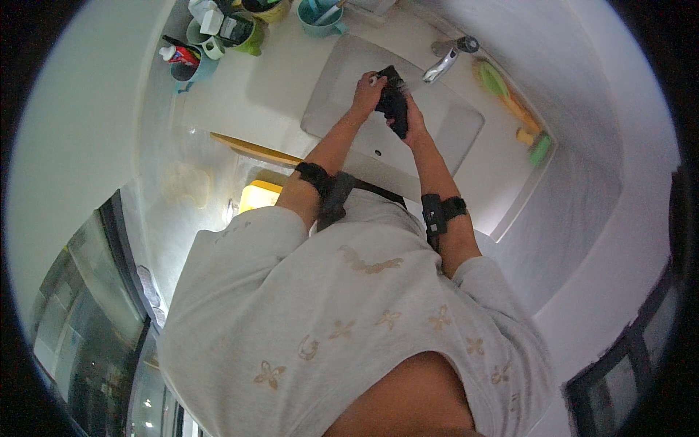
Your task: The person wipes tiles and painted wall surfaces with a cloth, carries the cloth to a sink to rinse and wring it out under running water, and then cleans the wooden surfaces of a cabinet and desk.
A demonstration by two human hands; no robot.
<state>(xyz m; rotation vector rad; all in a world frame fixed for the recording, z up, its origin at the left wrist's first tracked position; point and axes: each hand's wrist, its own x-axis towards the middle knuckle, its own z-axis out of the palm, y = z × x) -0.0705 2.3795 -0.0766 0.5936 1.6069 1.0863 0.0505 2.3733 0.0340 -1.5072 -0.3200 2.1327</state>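
Note:
Over the pale sink basin (344, 71) my two hands hold a dark, bunched piece of cloth (392, 98), its exact kind unclear. My left hand (369, 94) grips its upper left side, and a small whitish thing shows by the fingers. On the lower right side, my right hand (415, 119) has its fingers wrapped around the cloth. The chrome faucet (441, 65) points toward the cloth from the upper right. A whitish blur at the cloth's edge looks like running water.
Several cups and mugs, one a blue mug (322, 22), stand along the counter's back left. A green-headed brush (494, 81) and a smaller green brush (539, 150) lie along the right wall. Below the counter's left edge sits a yellow container (259, 195).

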